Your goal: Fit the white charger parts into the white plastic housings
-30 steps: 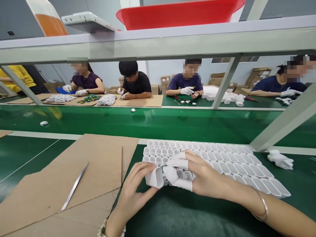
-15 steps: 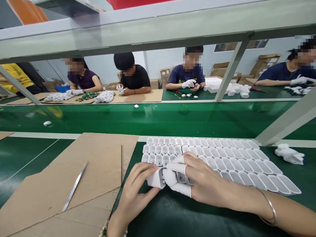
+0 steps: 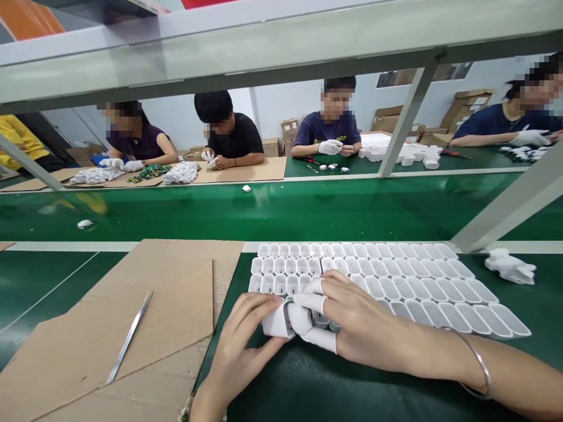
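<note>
My left hand (image 3: 246,340) grips a white plastic housing (image 3: 276,321) between thumb and fingers, its open end facing right. White finger cots cover several fingertips of my right hand (image 3: 338,310), which pinches a rounded white part (image 3: 300,319) against that opening. A dark edge shows where the two pieces meet; the inside is mostly hidden. Behind and to the right of my hands stand rows of open white housings (image 3: 413,287) on the green table.
Cardboard sheets (image 3: 162,305) with metal tweezers (image 3: 129,337) lie at left. A crumpled white bundle (image 3: 510,266) sits at right. Beyond runs a green belt (image 3: 185,214) with small white parts. A slanted post (image 3: 505,205) rises at right. Several people work across the belt.
The rounded white part sits slightly closer to the housing, and less of the dark edge shows. The whole view has shifted slightly; both hands keep their hold.
</note>
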`<state>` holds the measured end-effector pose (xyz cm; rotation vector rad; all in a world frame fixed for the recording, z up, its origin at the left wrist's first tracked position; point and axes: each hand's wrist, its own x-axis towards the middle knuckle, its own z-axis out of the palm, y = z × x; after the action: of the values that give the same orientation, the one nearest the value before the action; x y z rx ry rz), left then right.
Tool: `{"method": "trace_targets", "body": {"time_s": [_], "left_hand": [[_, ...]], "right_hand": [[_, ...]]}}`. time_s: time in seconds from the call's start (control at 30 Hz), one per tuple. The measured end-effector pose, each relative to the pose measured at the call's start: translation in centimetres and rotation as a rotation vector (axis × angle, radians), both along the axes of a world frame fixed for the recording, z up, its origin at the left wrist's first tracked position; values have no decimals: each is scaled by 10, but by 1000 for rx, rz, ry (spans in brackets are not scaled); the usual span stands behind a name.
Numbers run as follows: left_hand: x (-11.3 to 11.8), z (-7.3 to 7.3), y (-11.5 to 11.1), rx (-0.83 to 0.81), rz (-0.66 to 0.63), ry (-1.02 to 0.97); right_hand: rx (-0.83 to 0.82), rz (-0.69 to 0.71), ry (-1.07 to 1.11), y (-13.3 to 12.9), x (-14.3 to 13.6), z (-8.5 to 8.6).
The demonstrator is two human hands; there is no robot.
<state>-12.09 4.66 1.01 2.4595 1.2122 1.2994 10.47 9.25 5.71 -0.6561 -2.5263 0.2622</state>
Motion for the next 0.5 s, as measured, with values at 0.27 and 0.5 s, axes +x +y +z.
{"method": "trace_targets", "body": {"time_s": [0.27, 0.5], "left_hand": [[2, -1, -3, -56, -5, -58], [5, -3, -2, -57, 7, -134]], "right_hand": [[-90, -13, -126, 4, 4, 2], [-46, 71, 23, 6, 1, 3]]}}
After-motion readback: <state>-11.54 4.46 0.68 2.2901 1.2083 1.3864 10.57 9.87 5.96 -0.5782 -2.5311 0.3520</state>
